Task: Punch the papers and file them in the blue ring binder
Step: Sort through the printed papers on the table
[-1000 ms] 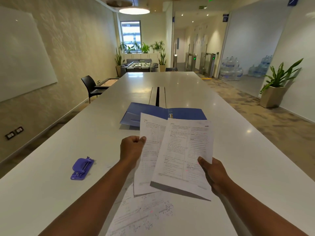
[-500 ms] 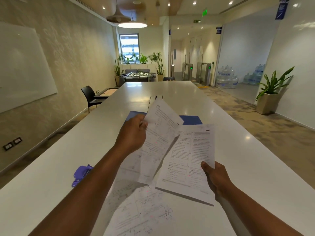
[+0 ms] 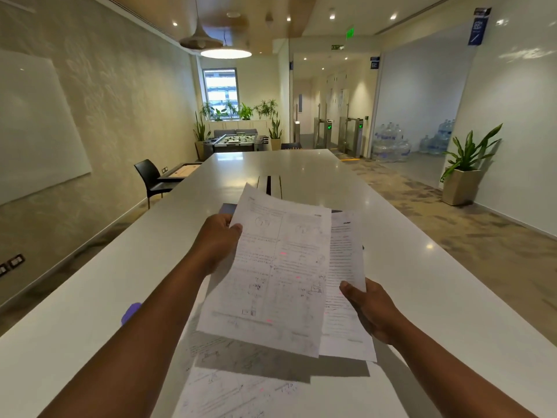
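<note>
Now your left hand [image 3: 215, 241] pinches the top sheet [image 3: 277, 267] at its left edge while your right hand [image 3: 372, 309] grips the sheet beneath [image 3: 346, 267], both held above more papers [image 3: 241, 387] on the desk [image 3: 422, 282], hiding most of the blue binder [image 3: 227, 209].

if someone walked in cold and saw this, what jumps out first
Two printed sheets held up over the long white table: the left hand grips the front sheet at its upper left edge, overlapping the back sheet that the right hand pinches lower right. More scribbled papers lie flat beneath, and the purple hole punch peeks out beside the left forearm.
</note>
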`<state>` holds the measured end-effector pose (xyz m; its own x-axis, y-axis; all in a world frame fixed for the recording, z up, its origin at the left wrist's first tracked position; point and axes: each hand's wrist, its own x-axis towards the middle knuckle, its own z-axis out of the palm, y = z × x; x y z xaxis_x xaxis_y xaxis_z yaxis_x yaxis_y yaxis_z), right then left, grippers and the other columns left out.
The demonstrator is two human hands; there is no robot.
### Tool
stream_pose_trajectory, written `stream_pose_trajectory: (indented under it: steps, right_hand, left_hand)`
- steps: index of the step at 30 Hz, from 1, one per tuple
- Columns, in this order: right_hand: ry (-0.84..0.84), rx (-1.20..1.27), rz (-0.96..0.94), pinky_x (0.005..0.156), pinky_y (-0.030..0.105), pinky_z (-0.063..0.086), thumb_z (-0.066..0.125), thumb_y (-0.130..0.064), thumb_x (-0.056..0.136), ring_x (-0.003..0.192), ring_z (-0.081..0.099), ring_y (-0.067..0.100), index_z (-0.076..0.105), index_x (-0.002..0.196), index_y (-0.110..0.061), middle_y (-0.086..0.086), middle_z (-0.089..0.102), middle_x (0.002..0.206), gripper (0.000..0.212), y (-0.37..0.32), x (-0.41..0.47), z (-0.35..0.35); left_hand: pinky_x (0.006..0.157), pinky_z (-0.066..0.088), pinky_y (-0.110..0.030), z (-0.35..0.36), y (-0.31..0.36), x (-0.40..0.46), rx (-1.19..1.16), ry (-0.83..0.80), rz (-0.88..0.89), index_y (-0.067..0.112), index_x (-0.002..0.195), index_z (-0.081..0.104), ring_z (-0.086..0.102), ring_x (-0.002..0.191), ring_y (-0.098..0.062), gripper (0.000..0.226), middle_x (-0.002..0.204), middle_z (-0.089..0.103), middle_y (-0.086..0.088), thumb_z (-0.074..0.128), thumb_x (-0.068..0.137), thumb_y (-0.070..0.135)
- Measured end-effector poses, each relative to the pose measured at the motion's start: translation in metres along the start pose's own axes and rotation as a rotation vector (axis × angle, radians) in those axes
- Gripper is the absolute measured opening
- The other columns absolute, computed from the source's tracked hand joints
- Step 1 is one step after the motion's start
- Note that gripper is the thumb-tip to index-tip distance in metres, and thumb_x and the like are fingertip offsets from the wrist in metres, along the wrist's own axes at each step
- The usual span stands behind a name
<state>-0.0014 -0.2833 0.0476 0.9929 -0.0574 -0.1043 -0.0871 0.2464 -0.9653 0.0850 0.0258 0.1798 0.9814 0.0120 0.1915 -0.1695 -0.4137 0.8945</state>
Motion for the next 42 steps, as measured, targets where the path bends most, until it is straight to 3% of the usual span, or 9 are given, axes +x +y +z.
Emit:
stream_pose_trajectory:
  steps: [6, 14, 21, 25, 28, 31, 34, 38, 42]
  right_hand:
    - [-0.076, -0.014, 0.009, 0.086, 0.055, 0.061, 0.058, -0.024, 0.104, 0.106, 0.074, 0.042, 0.060, 0.133, -0.013, 0.018, 0.076, 0.120, 0.031, -0.006, -0.007, 0.014]
    - [-0.139, 0.031, 0.100, 0.081, 0.048, 0.059, 0.060, -0.061, 0.095, 0.113, 0.071, 0.045, 0.072, 0.126, -0.033, 0.013, 0.073, 0.129, 0.043, -0.011, -0.009, 0.028]
    - [-0.161, -0.089, 0.038, 0.077, 0.039, 0.064, 0.064, -0.078, 0.081, 0.113, 0.074, 0.027, 0.071, 0.124, -0.043, -0.004, 0.074, 0.128, 0.056, -0.011, -0.012, 0.041]
    - [-0.105, -0.083, 0.025, 0.097, 0.049, 0.056, 0.068, -0.066, 0.085, 0.119, 0.070, 0.029, 0.065, 0.130, -0.029, -0.002, 0.075, 0.127, 0.058, -0.010, -0.010, 0.039]
    - [-0.126, -0.091, -0.015, 0.089, 0.041, 0.061, 0.063, -0.034, 0.100, 0.120, 0.069, 0.030, 0.060, 0.132, -0.023, 0.000, 0.075, 0.126, 0.034, -0.013, -0.009, 0.039]
    - [-0.135, -0.128, -0.057, 0.084, 0.043, 0.064, 0.060, -0.015, 0.103, 0.111, 0.074, 0.028, 0.061, 0.131, -0.024, 0.002, 0.076, 0.123, 0.029, -0.021, -0.011, 0.040]
    - [-0.086, -0.144, -0.133, 0.073, 0.034, 0.064, 0.063, -0.015, 0.101, 0.104, 0.076, 0.026, 0.065, 0.127, -0.021, 0.004, 0.078, 0.117, 0.026, -0.032, -0.011, 0.036]
    - [-0.050, -0.158, -0.229, 0.086, 0.052, 0.062, 0.072, -0.022, 0.092, 0.104, 0.075, 0.036, 0.070, 0.124, -0.013, 0.010, 0.078, 0.118, 0.034, -0.045, -0.008, 0.026]
    - [-0.044, -0.177, -0.233, 0.095, 0.057, 0.058, 0.071, -0.009, 0.094, 0.108, 0.074, 0.036, 0.071, 0.121, -0.008, 0.012, 0.078, 0.117, 0.028, -0.040, -0.003, 0.021]
  left_hand:
    - [0.060, 0.053, -0.022, 0.022, -0.046, -0.001, -0.051, -0.005, -0.131, 0.022, 0.083, 0.069, 0.071, 0.078, -0.016, 0.021, 0.086, 0.073, 0.005, 0.057, 0.100, 0.014]
    - [0.073, 0.059, -0.039, 0.045, -0.077, -0.007, -0.307, -0.035, -0.333, 0.013, 0.089, 0.071, 0.073, 0.088, -0.030, 0.019, 0.095, 0.076, -0.009, 0.057, 0.102, 0.016]
    - [0.082, 0.059, -0.053, 0.059, -0.088, -0.022, -0.494, -0.087, -0.514, 0.006, 0.105, 0.066, 0.069, 0.098, -0.040, 0.015, 0.104, 0.072, -0.018, 0.056, 0.103, 0.018]
    - [0.070, 0.061, -0.046, 0.058, -0.090, -0.023, -0.485, -0.075, -0.482, 0.010, 0.102, 0.067, 0.072, 0.091, -0.036, 0.013, 0.101, 0.075, -0.015, 0.060, 0.101, 0.020]
    - [0.060, 0.060, -0.037, 0.059, -0.087, -0.024, -0.478, -0.037, -0.413, 0.015, 0.100, 0.069, 0.074, 0.085, -0.029, 0.013, 0.096, 0.078, -0.008, 0.060, 0.101, 0.025]
    - [0.071, 0.062, -0.041, 0.058, -0.081, -0.026, -0.492, -0.040, -0.328, 0.017, 0.104, 0.069, 0.075, 0.089, -0.027, 0.014, 0.101, 0.078, -0.006, 0.060, 0.101, 0.027]
    - [0.087, 0.060, -0.049, 0.051, -0.068, -0.029, -0.602, -0.107, -0.150, 0.015, 0.119, 0.066, 0.074, 0.102, -0.029, 0.026, 0.114, 0.076, -0.007, 0.068, 0.096, 0.026]
    - [0.083, 0.061, -0.044, 0.037, -0.047, -0.034, -0.549, -0.154, 0.091, 0.019, 0.126, 0.062, 0.073, 0.105, -0.028, 0.047, 0.117, 0.075, -0.003, 0.075, 0.086, 0.039]
    - [0.084, 0.061, -0.045, 0.041, -0.048, -0.034, -0.542, -0.112, 0.075, 0.018, 0.125, 0.064, 0.074, 0.102, -0.028, 0.036, 0.115, 0.076, -0.002, 0.075, 0.091, 0.026]
